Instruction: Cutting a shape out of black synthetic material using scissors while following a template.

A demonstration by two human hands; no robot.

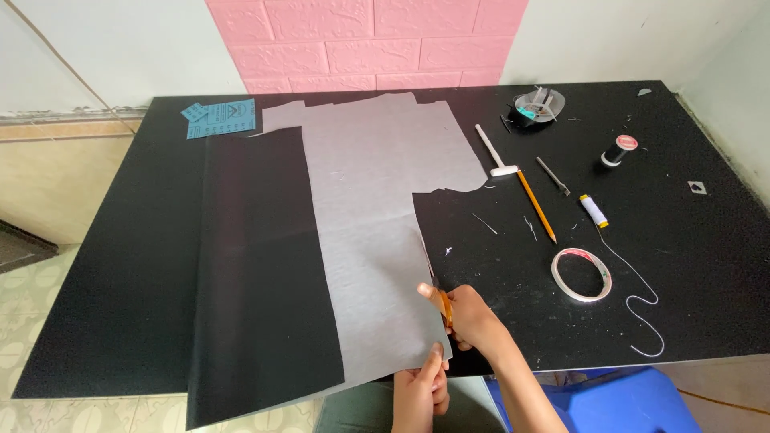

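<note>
A large grey sheet of paper or thin fabric [369,200] lies on the black table [690,265], partly covered by a folded-over black sheet [257,273] on its left. My right hand [469,317] grips orange-handled scissors [444,305] at the grey sheet's right edge near the table front. My left hand [421,389] pinches the sheet's lower right corner just below the scissors, at the table's front edge.
On the right of the table lie a ring of tape [581,274], a pencil [536,205], a white tool [497,151], a white thread spool [593,211] with loose thread, a black spool [618,150] and a small dish [539,104]. Blue cards [220,118] sit far left. A blue stool [618,401] stands below.
</note>
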